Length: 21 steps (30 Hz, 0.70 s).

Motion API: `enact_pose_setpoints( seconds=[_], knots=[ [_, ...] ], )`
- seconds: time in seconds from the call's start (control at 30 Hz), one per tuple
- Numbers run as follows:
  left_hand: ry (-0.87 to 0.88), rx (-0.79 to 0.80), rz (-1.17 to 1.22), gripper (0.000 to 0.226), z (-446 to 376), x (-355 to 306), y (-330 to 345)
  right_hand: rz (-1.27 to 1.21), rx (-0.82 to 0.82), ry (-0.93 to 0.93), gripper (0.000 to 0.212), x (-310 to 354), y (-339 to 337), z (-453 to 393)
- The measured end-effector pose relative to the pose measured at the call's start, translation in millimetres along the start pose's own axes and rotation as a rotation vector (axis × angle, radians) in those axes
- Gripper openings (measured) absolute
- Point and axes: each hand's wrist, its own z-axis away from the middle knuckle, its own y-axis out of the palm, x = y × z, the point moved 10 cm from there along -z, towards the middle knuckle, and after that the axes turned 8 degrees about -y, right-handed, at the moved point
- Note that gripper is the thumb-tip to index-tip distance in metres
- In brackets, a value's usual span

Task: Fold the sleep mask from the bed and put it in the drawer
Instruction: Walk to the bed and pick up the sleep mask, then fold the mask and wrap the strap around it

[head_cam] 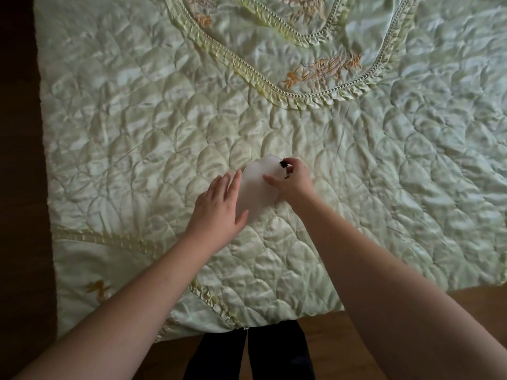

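A small, pale white, soft fabric sleep mask (pixel 259 185) is lying flat on the pale green quilted satin bedspread (pixel 384 187) of the bed, a little way below the bedspread's curved ruffled trim (pixel 274 91) and well in from the bed's near edge. The person's left hand (pixel 219 207) is resting open and flat, fingers spread, pressing on the mask's near-left part and grasping nothing. The right hand (pixel 292 181) is sitting on the mask's far-right end, its thumb and forefinger pinching something small and dark (pixel 284 163) there, likely the strap or its buckle, though it is too small to be sure. The fold looks to be under way or just starting; whether the mask is already doubled over cannot be told. No drawer is showing. The mask is looking light, limp and thin, so it will probably crease easily but spring or slide on the slick satin unless pinned. A sensible hold would be at the two ends, keeping the strap tucked inside, then pinching the folded bundle through its middle for carrying.
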Motion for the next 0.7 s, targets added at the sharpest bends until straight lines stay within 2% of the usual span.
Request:
enact_pose_setpoints(
  seconds=[0.1, 0.17, 0.27, 0.37, 0.47, 0.57, 0.7],
  knots=[
    [0.06, -0.001, -0.051, 0.079, 4.6, -8.1, 1.6, 0.247, 0.043, -0.017, 0.053, 1.7, 7.6, -0.9],
    [0.067, -0.002, -0.057, 0.078, 6.2, -9.7, 0.9, 0.301, 0.05, -0.043, 0.037, 6.4, 8.2, -1.3],
    [0.015, -0.022, 0.076, 0.075, 8.9, -4.8, -4.0, 0.092, -0.019, -0.075, 0.024, 10.5, 0.8, 7.3],
    [-0.087, -0.033, 0.486, 0.065, 15.1, 0.1, -14.3, -0.075, -0.056, -0.123, 0.016, 23.8, -8.8, 32.1],
    [-0.136, -0.063, 0.675, 0.062, 23.8, -1.8, -22.0, -0.151, -0.056, -0.226, 0.014, 41.9, -18.5, 68.1],
    [-0.256, 0.042, 0.887, 0.071, 28.9, -1.5, -21.6, -0.285, -0.026, -0.283, 0.016, 60.1, -25.7, 106.8],
    [-0.328, 0.176, 1.174, 0.099, 37.9, -13.3, -32.2, -0.557, 0.002, -0.297, 0.018, 81.6, -31.1, 148.0]
  ],
)
